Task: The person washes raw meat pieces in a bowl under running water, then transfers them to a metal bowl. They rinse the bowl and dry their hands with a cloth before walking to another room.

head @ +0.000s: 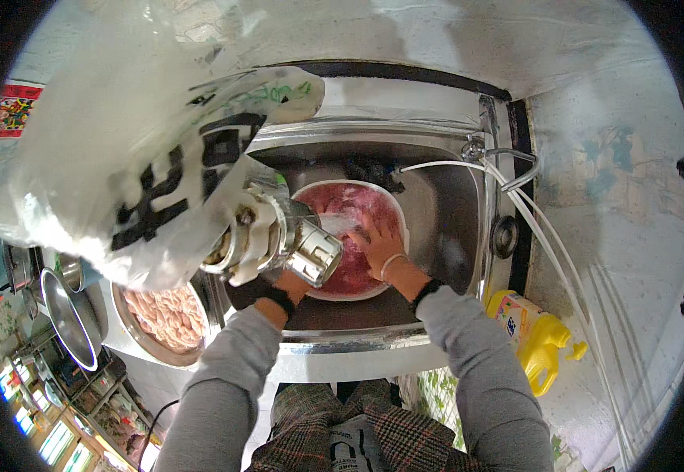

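A round, white-rimmed basin (407, 236) with reddish-pink, wet contents sits inside a stainless steel sink (442, 253). My right hand (384, 245) reaches into the basin from its right side, fingers on or in the pink contents; whether they grip anything does not show. Only the wrist end of my left hand (293, 284) shows at the basin's lower left; its fingers are hidden behind a metal fitting (271, 236) close to the camera. A white plastic bag (100, 147) with dark printing covers the top of that fitting.
Left of the sink stands a metal bowl of pale pink, meat-like strips (168, 318). Beyond it is a steel basin (70, 321). A tap (473, 147) with white hoses (531, 218) is on the right, above a yellow jug (531, 336). Dark material (371, 171) lies at the sink's back.
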Demonstrator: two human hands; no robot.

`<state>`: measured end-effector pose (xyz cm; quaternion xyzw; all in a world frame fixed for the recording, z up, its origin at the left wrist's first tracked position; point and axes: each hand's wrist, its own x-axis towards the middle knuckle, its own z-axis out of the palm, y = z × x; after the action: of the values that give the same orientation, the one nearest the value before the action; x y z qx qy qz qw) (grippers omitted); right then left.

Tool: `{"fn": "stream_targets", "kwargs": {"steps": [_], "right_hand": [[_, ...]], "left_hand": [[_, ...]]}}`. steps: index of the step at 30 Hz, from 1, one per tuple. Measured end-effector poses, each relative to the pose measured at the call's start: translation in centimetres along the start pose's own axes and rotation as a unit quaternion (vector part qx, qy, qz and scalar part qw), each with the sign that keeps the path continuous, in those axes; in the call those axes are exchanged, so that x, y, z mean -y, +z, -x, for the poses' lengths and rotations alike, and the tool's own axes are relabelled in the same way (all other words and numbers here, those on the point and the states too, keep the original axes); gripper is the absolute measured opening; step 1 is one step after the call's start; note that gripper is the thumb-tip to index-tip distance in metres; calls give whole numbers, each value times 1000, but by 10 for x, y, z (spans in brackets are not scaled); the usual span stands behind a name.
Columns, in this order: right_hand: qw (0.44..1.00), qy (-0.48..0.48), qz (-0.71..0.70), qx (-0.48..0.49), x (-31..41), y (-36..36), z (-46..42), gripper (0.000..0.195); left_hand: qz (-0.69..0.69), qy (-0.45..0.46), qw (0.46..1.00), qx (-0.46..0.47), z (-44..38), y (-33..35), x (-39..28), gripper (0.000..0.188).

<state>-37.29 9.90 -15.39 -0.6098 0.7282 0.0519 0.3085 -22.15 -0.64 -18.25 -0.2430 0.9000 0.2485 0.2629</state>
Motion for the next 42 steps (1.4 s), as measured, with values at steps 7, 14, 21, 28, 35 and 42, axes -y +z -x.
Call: {"fn": "stream_targets", "kwargs": {"steps": [7,14,21,28,35,42], "right_hand": [[998,8,-59,-4,-35,87,-60,66],[949,-1,-295,112,-11,3,-1,56],[994,-37,34,-96,-17,7,-34,59],[939,90,-309,-117,-22,46,-66,58],[848,80,-524,-9,-21,35,-19,35],[946,127,-254,-154,-39,-37,28,37]], "left_hand": [[47,-20,998,21,-30,11,10,67],[101,-1,995,-22,-13,4,21,63],[50,-17,999,2,-45,0,6,59],[66,-38,997,23,-73,5,6,55],[157,-16,985,74,-12,-19,18,53],[201,-26,969,-144,59,-26,22,47]]}}
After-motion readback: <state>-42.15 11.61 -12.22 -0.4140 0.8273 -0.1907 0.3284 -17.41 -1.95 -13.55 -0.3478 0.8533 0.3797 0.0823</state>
